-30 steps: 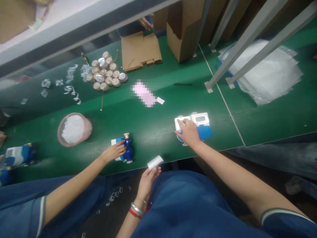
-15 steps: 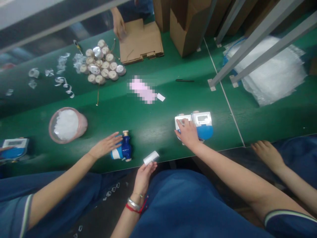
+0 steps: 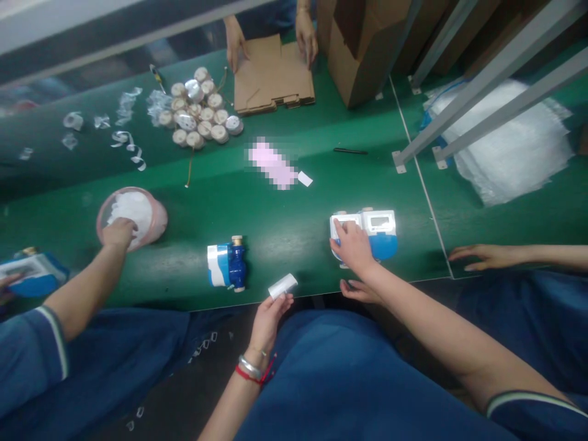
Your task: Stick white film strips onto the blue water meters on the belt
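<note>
Right hand (image 3: 353,245): fingers spreading half-open, touching the meter (image 3: 351,217) on the bench (image 3: 294,239), not wrapping it
Left hand (image 3: 274,306): pinching the white roll (image 3: 283,286), left of the meter
Care: light, flat fingertips are probably steadying the meter best
Twin (image 3: 383,242): sitting right beside the meter
Pen (image 3: 350,150): lying beyond the meter
Obstacle: a co-worker's hand (image 3: 361,291) is crowding the meter's near side

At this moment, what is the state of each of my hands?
Left hand: closed, holding a white roll.
Right hand: open, fingers touching a white-and-blue meter.
</note>
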`<action>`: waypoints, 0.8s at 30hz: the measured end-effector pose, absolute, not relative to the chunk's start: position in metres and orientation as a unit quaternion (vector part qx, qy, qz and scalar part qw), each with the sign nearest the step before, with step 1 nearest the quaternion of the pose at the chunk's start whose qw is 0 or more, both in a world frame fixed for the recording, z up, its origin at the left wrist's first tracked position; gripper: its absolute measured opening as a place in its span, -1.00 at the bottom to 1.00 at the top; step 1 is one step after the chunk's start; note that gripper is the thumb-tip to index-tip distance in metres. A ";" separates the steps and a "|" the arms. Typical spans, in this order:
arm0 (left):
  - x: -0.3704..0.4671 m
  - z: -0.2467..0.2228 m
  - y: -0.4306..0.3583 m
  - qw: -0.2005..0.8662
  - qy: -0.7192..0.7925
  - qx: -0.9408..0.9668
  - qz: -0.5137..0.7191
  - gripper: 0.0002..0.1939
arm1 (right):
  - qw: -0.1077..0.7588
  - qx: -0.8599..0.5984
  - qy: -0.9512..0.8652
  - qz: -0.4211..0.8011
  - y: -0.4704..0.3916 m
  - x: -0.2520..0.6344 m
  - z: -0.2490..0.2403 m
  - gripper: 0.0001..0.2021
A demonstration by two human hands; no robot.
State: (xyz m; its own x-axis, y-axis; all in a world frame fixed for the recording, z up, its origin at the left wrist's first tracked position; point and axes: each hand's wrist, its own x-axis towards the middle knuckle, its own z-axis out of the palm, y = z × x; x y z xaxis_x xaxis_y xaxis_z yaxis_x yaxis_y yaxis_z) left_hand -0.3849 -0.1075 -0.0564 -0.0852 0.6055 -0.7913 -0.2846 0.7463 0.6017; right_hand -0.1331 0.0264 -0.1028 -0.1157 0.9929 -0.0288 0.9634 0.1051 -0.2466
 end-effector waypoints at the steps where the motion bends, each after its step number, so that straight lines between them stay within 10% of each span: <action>1: -0.386 -0.055 -0.107 0.664 0.657 0.121 0.337 -0.65 | 0.065 -0.662 -0.740 0.101 0.026 -0.134 -0.102 -0.46; 14: -0.401 -0.051 -0.109 0.637 0.640 0.084 0.421 -0.65 | -0.006 -0.671 -0.735 0.099 0.022 -0.149 -0.086 -0.52; 24: -0.518 -0.080 -0.089 0.302 0.737 0.106 0.595 -0.61 | 0.122 -0.678 -0.720 0.084 0.023 -0.168 -0.062 -0.67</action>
State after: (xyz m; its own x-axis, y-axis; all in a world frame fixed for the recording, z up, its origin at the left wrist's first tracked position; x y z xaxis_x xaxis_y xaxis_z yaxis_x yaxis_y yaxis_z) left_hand -0.5177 -0.0893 -0.0800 -0.7948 0.5158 -0.3197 -0.2042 0.2688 0.9413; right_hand -0.1681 0.0231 -0.0616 -0.0518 0.9967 0.0625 0.9556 0.0677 -0.2869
